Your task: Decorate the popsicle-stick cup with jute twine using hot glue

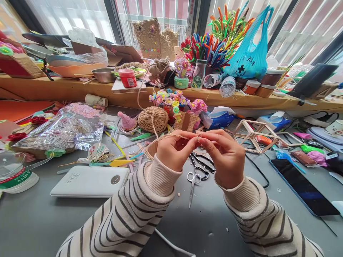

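My left hand [175,150] and my right hand [223,153] meet fingertip to fingertip above the middle of the table. Both pinch a strand of jute twine [173,135], whose end between the fingers is too small to make out clearly. Leftward, the strand passes over my left hand toward a ball of twine [152,119] just behind. A round, twine-wrapped piece [151,149] shows partly behind my left wrist. Below my hands lie small silver scissors [193,182], with a black-handled tool [205,162] beside them, partly hidden.
A white power bank [89,181] lies left, a dark phone [302,185] right. Wooden-stick frames [257,134] stand behind my right hand. Tissue packs [218,119], crocheted flowers [175,103] and a pink crocheted cone [126,121] sit farther back. A crowded ledge [120,93] runs along the window.
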A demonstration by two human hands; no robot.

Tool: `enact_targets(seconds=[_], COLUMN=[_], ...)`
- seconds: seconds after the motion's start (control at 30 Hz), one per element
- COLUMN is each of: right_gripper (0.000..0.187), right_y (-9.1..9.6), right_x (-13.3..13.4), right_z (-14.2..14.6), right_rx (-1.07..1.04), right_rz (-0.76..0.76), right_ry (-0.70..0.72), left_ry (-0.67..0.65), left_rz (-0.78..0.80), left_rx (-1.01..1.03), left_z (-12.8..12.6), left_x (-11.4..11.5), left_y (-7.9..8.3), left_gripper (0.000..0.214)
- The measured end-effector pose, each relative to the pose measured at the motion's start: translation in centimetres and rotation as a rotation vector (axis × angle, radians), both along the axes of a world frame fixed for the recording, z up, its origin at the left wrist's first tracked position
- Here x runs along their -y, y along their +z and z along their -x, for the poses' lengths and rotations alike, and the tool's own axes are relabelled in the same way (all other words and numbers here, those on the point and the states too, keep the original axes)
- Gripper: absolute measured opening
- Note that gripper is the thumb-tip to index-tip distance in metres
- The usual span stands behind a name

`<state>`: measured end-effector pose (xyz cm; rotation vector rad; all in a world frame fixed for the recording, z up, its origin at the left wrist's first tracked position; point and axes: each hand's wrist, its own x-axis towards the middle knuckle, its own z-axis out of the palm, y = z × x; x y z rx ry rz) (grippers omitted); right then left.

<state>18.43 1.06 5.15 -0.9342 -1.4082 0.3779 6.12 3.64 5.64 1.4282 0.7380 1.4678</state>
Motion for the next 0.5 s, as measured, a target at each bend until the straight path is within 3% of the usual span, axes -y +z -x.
enact_targets(seconds=[0.2,0.4,0.5], right_gripper=[0.003,0.002,0.005], right_y=[-0.23,0.01,0.14], right_x=[-0.3,-0.42,-0.51], right_z=[0.15,0.18,0.19], right_rx=[-0.12,-0.24,-0.336], right_rz=[0.023,0.077,0.168], right_ry=[0.023,0.059,0.098], left_ry=[-0.021,-0.149,-0.18], left_rz=[-0.061,0.078,0.129], left_rx=[-0.024,0.114,0.184], left_z=[-0.3,-0.64,-0.64], left_x=[0.32,0.21,0.14], left_y=[0.01,-0.16,-0.1], left_gripper=[0.006,0.008,0.02])
